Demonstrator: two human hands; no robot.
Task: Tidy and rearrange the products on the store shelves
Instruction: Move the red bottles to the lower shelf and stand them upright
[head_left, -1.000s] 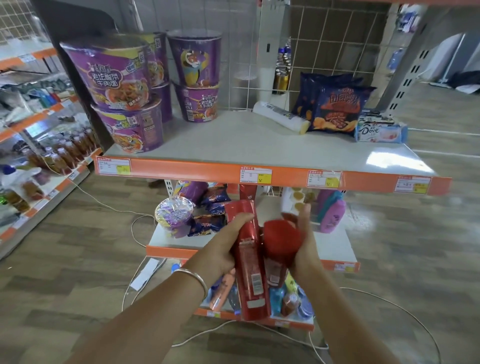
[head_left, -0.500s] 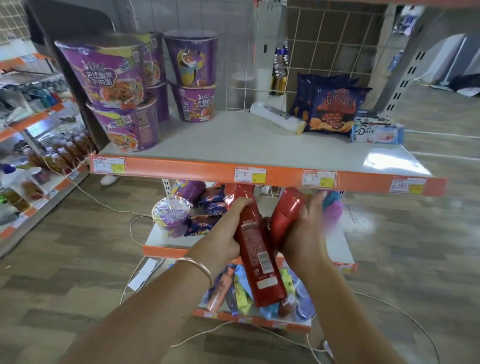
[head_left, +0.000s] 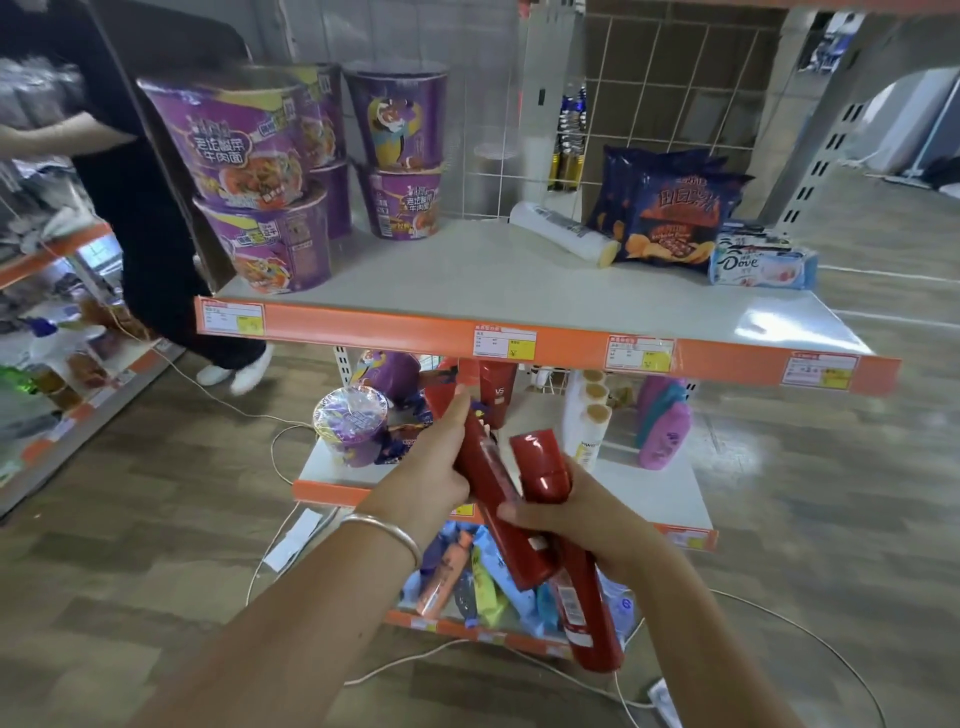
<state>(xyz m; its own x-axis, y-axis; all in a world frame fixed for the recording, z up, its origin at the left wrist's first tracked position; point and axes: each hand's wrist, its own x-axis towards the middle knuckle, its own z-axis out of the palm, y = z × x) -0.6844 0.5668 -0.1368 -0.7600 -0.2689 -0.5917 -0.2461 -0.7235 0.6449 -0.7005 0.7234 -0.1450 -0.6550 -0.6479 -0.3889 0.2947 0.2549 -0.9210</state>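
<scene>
I hold two red shampoo bottles in front of the middle shelf (head_left: 649, 499). My left hand (head_left: 431, 467) grips the left red bottle (head_left: 511, 525), which slants down to the right. My right hand (head_left: 582, 514) grips the right red bottle (head_left: 543, 467), cap end up, its body running down past my wrist. A third red bottle (head_left: 497, 392) stands on the middle shelf just under the top shelf's edge (head_left: 415, 325). Purple noodle cups (head_left: 260, 171) are stacked at the top shelf's left; a chip bag (head_left: 670, 218), a white roll (head_left: 563, 234) and a Dove box (head_left: 761, 267) lie at its right.
A person in dark clothes (head_left: 140, 208) walks at the left by another shelf unit (head_left: 62, 364). A purple noodle cup (head_left: 350, 426), white bottle (head_left: 584, 421) and pink bottle (head_left: 665, 431) sit on the middle shelf. Loose packets fill the bottom shelf (head_left: 467, 577). Cables (head_left: 291, 431) trail on the floor.
Both hands moved lower and slightly right with the red bottles; the right bottle now points cap up beside the left one. A person walked into view at the left.
</scene>
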